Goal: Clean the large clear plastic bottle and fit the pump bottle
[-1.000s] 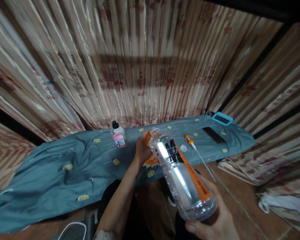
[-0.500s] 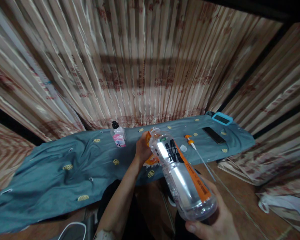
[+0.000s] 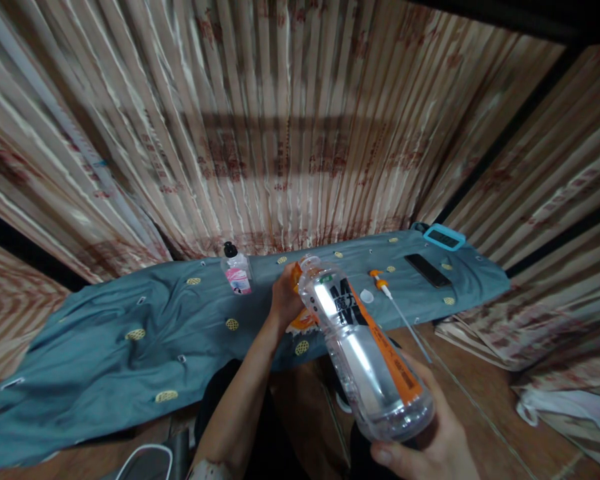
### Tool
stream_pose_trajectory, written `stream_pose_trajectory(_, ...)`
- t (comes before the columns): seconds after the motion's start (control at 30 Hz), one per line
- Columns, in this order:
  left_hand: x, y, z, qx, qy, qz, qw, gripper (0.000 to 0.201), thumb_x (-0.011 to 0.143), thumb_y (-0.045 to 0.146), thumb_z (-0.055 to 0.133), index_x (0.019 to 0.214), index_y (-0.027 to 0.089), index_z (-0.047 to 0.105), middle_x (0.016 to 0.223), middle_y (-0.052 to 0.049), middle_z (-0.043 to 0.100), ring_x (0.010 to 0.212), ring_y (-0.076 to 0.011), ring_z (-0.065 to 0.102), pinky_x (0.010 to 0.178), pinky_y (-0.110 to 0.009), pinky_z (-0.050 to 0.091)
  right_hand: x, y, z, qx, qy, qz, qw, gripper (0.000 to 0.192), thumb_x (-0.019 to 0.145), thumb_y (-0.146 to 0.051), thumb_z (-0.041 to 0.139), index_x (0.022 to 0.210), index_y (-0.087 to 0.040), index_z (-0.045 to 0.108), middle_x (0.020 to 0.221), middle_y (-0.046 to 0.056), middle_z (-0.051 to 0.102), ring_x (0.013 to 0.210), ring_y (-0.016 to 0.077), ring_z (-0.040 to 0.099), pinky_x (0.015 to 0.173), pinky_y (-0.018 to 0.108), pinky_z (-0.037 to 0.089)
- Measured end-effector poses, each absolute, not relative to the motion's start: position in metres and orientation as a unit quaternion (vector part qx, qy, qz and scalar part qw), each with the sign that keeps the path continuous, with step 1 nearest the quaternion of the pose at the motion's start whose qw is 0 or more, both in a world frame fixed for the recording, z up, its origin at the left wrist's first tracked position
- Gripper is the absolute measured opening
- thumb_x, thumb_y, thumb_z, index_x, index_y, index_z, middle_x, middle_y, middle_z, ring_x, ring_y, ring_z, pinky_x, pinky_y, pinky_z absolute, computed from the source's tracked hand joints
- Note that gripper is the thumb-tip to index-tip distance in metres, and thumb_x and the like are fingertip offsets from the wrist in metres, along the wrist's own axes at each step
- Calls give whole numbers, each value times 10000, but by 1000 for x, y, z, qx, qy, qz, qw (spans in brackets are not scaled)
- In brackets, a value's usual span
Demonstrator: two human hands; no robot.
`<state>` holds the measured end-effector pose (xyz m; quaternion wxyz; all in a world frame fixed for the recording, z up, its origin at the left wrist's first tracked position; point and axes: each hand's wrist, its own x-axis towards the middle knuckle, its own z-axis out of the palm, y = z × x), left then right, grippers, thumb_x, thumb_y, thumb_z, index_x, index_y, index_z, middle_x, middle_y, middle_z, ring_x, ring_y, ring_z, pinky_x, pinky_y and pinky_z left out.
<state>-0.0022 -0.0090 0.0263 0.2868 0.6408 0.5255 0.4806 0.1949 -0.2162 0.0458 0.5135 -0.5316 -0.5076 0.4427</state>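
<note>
A large clear plastic drink bottle with a black-and-orange label lies tilted across the front. My right hand is closed around its base, at the lower right. The bottle's neck points up and to the left, beside my left hand. My left hand is closed around an orange container, mostly hidden behind the clear bottle. Whether the neck touches it, I cannot tell. On the cloth to the right lie an orange-and-white pump head with a long tube and a small clear disc.
A small bottle with a black cap and pink label stands on the blue-green cloth to the left. A black phone and a blue-framed device lie at right. Curtains hang behind. A white bag lies lower right.
</note>
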Motion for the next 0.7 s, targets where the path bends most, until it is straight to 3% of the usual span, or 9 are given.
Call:
stream_pose_trajectory(0.27, -2, -10, 27, 642, 527, 478, 286, 416, 750, 292, 713, 1147, 197, 635, 1132, -87, 763, 1062, -303, 723, 943, -409, 563, 194, -215, 46, -530, -502, 431, 530, 958, 547, -438, 972, 1386, -238, 554, 1221, 92, 772, 1078, 320, 756, 885, 304, 622)
stream_pose_trajectory(0.7, -2, -11, 31, 650, 545, 449, 280, 410, 769, 300, 695, 1161, 198, 626, 1152, -91, 757, 1082, -298, 717, 949, -397, 558, 194, -215, 50, -543, -505, 441, 506, 990, 568, -459, 954, 1405, -202, 494, 1244, 116, 760, 1098, 318, 748, 894, 298, 619)
